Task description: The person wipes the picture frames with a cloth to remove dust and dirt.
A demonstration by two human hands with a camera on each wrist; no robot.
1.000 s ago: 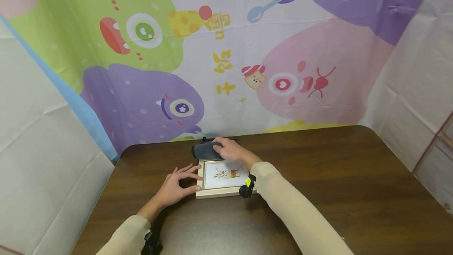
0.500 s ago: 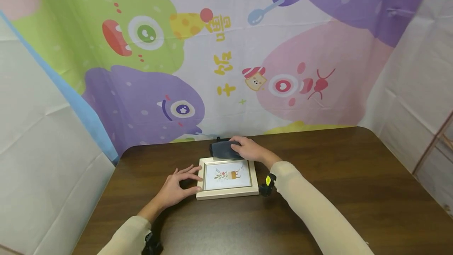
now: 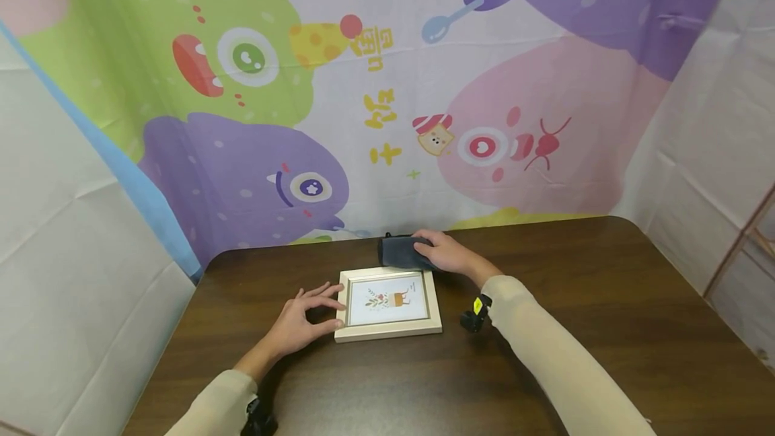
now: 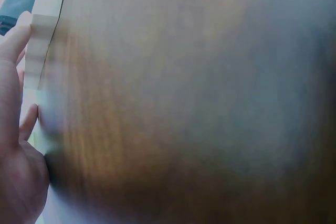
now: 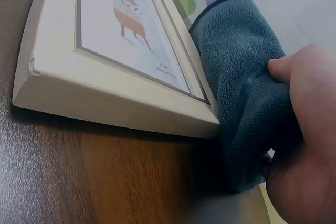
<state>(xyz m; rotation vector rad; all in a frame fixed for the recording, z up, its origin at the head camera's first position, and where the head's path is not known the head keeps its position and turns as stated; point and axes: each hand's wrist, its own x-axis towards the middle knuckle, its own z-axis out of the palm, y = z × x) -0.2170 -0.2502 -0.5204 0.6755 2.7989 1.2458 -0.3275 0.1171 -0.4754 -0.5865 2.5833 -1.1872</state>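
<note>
A cream-coloured picture frame (image 3: pixel 390 333) lies face up on the dark wooden table, with a potted plant drawing (image 3: pixel 396 299) inside it. My left hand (image 3: pixel 301 316) rests at the frame's left side, fingers spread and fingertips and thumb at its edge. Along the far edge, my right hand (image 3: pixel 449 252) grips a dark blue-grey fleece cloth (image 3: pixel 401 251) near the frame's far right corner. Up close in the right wrist view, the bunched cloth (image 5: pixel 239 61) presses against the frame's far side, with the thumb (image 5: pixel 281 69) over it. Part of the cloth is hidden under the palm.
The wooden table (image 3: pixel 575 301) has rounded far corners. Right behind its far edge hangs a cartoon-printed curtain (image 3: pixel 387 200), close to the cloth. Pale sheets (image 3: pixel 66 221) hang at both sides.
My right hand has slid the cloth rightward along the frame's far edge, and the right wrist no longer covers the frame's right side. The left hand and the frame have stayed put.
</note>
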